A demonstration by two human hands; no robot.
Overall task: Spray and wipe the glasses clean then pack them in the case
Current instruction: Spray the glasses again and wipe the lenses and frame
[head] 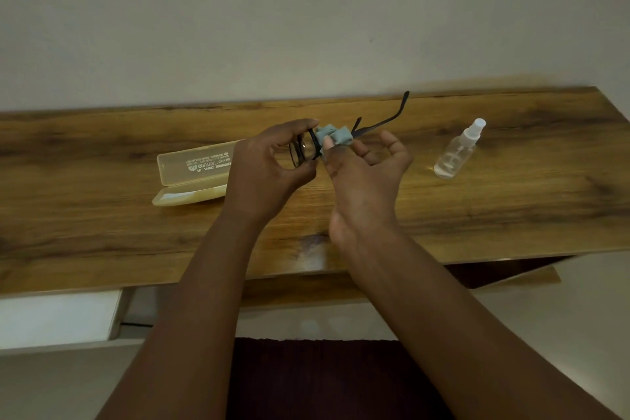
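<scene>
Your right hand (pixel 364 167), nearest you, pinches the cloth (pixel 332 137) around one lens of the glasses (pixel 306 150); your left hand (pixel 272 160) grips the frame's other end. The glasses hang above the table (pixel 511 215), arms open, pointing away to the right. The open case (pixel 192 177) lies just left of your left hand, long axis side to side; the spray bottle (pixel 456 150) stands well right.
</scene>
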